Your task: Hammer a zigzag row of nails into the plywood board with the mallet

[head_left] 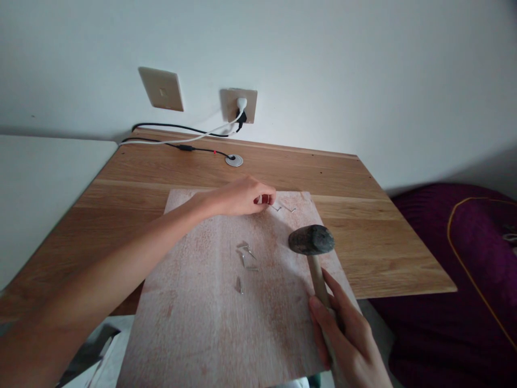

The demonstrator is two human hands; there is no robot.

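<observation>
My right hand [347, 334] wraps round the wooden handle of a mallet [311, 240] with a dark, rounded head, raised over the right side of a pale, reddish-mottled board [189, 302]. Near the board's far edge my left hand [248, 196] is closed, thumb and fingers pinched together; what sits between them is too small to make out. Just right of those fingertips, a thin bent metal hook [278, 208] and a second bent hook [292, 209] show at the board's far end. Several loose metal hooks [244, 258] lie mid-board, and one more piece [240, 285] lies closer to me.
Under the board is a wooden desk [379, 242] against a white wall. Cables [181, 141] run along its back from a wall socket [248, 102], near a round cable grommet [234, 160]. A white panel [44, 188] borders the left; purple fabric [428, 231] lies at right.
</observation>
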